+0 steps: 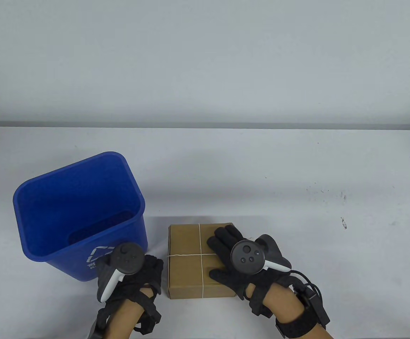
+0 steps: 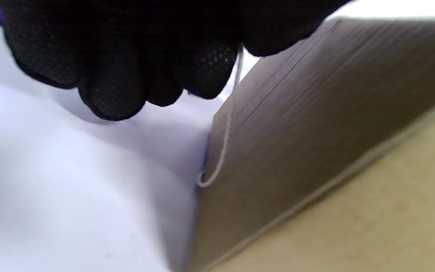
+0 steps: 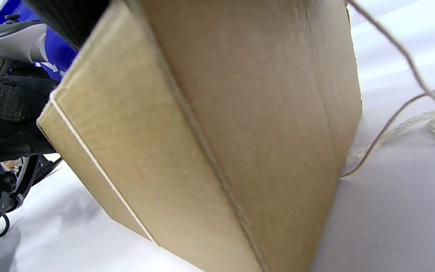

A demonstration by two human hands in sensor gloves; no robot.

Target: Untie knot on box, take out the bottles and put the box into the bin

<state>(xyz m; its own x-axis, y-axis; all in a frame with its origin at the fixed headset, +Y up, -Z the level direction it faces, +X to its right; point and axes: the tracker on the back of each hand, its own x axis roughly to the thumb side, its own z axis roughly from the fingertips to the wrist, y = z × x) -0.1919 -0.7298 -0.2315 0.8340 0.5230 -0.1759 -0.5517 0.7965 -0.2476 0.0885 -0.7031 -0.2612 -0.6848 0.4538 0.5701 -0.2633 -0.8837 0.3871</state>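
Right now the cardboard box [image 1: 194,259] sits just right of the blue recycling bin [image 1: 77,212], your right hand [image 1: 242,257] lying flat on its lid while your left hand [image 1: 129,272], at its left side, pinches the white string [image 2: 225,132] there.

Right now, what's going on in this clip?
A person in sensor gloves is starting on a cardboard box still tied crosswise with white string. The right hand rests flat on its lid; the left hand pinches a string end at the box's side. The blue bin stands beside it.
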